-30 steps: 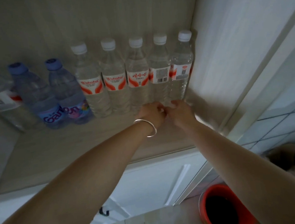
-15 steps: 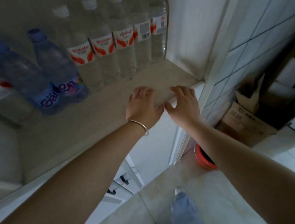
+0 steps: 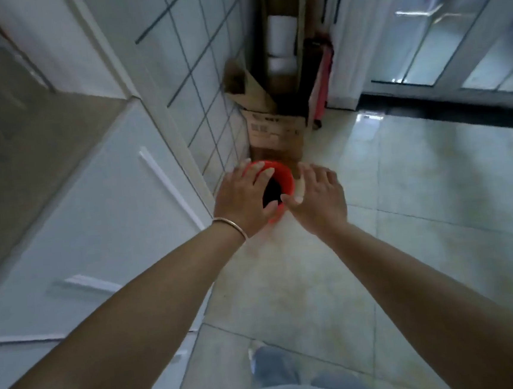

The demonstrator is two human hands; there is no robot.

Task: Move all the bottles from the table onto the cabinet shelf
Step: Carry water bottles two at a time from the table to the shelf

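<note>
Both hands are empty: the left hand (image 3: 245,200) and right hand (image 3: 319,196) are held out with fingers spread, gripping nothing, above the floor near a red bucket (image 3: 282,181). The step in hand appears to be the return to the table for more bottles. Keep the hands free and turn fully before reaching. No bottle and no table is in view; only the cabinet shelf (image 3: 26,133) edge shows at left. Half a second earlier, the hands hovered over that shelf with the bottle row visible behind.

Glossy tiled floor (image 3: 421,211), gridded wall tiles (image 3: 203,59), glass door (image 3: 457,21).
</note>
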